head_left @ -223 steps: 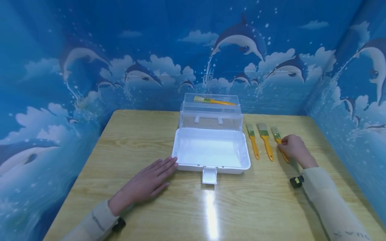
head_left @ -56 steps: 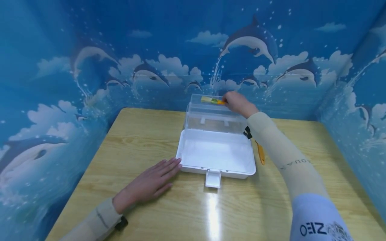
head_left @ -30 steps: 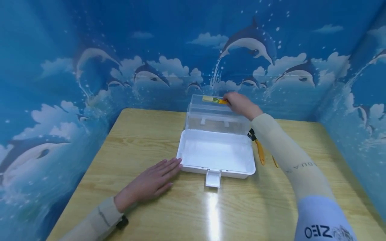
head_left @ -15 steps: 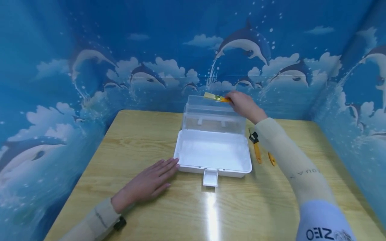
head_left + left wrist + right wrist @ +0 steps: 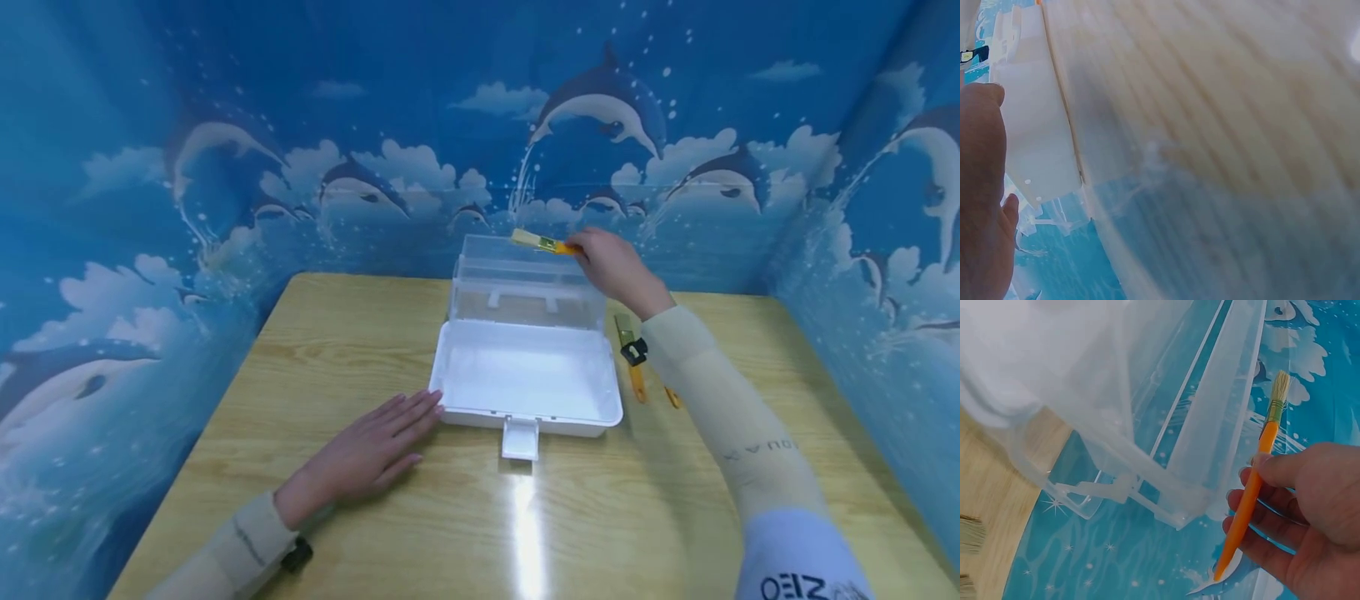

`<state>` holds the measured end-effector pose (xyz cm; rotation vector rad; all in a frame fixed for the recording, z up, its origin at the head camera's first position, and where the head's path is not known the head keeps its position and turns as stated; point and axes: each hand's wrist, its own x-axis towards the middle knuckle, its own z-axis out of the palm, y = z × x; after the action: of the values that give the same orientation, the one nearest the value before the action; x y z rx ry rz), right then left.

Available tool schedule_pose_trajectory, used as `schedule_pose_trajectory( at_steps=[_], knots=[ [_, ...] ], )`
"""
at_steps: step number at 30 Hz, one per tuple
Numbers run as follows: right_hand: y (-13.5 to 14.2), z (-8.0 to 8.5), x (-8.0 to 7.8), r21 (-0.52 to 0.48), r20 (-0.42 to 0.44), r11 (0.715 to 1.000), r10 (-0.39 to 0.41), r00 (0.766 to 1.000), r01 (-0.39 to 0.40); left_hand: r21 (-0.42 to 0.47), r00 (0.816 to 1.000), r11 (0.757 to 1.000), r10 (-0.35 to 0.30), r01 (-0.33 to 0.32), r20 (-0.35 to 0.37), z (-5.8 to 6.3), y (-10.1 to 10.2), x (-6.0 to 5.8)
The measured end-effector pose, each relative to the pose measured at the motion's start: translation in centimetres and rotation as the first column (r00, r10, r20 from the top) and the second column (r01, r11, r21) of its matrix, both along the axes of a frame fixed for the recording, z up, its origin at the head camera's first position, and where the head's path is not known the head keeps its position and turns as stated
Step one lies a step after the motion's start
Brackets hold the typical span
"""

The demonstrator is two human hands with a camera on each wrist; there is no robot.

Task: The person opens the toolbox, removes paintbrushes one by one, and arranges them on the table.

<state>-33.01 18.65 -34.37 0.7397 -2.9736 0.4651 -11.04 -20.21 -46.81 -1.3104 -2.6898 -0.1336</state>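
Observation:
In the head view my right hand (image 5: 611, 265) holds an orange-handled paintbrush (image 5: 534, 241) above the raised translucent trays (image 5: 528, 279) of a white storage box (image 5: 525, 375). The right wrist view shows the paintbrush (image 5: 1249, 503) pinched between thumb and fingers, pale bristles up, beside the tray edge and apart from it. My left hand (image 5: 367, 454) lies flat with straight fingers, its fingertips touching the box's front left corner. In the left wrist view only part of the left hand (image 5: 982, 187) shows, next to the box's white side (image 5: 1038, 119).
A paintbrush (image 5: 625, 329) lies on the wooden table (image 5: 337, 333) right of the box, and another brush's handle end (image 5: 672, 398) peeks out beside the right sleeve. The right forearm covers that area. A dolphin-printed curtain (image 5: 412, 100) hangs behind. The box's latch (image 5: 521, 438) hangs down in front.
The right hand has gone from a brush on the table to the one lying on the top tray, gripped it, and lifted it slightly up and right. The left hand has stayed put.

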Motion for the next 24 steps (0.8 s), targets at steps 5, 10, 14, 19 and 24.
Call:
schedule_pose_trajectory(
  at_steps=[5, 10, 14, 19, 24],
  knots=[
    [0.6, -0.4, 0.6, -0.022, 0.018, 0.999, -0.026, 1.0, 0.026, -0.005, 1.0, 1.0, 0.001, -0.001, 0.002, 0.1, 0.0, 0.0],
    [1.2, -0.6, 1.6, -0.047, 0.033, 0.998, -0.048, 0.998, 0.049, -0.013, 1.0, 1.0, 0.009, -0.009, 0.012, 0.0, 0.0, -0.1],
    [1.8, -0.7, 2.5, -0.079, 0.052, 0.994, -0.066, 0.996, 0.07, -0.017, 1.0, 1.0, 0.017, -0.017, 0.025, 0.0, 0.0, -0.1],
    [2.6, -1.3, 3.7, -0.103, 0.057, 0.989, -0.1, 0.993, 0.105, 0.007, 1.0, 1.0, 0.011, -0.011, 0.019, 0.0, 0.0, 0.0],
    [3.2, -1.9, 5.0, -0.103, 0.031, 0.988, -0.113, 0.993, 0.116, 0.034, 1.0, 0.999, -0.018, 0.019, -0.023, -0.1, 0.0, -0.1]
  ],
)
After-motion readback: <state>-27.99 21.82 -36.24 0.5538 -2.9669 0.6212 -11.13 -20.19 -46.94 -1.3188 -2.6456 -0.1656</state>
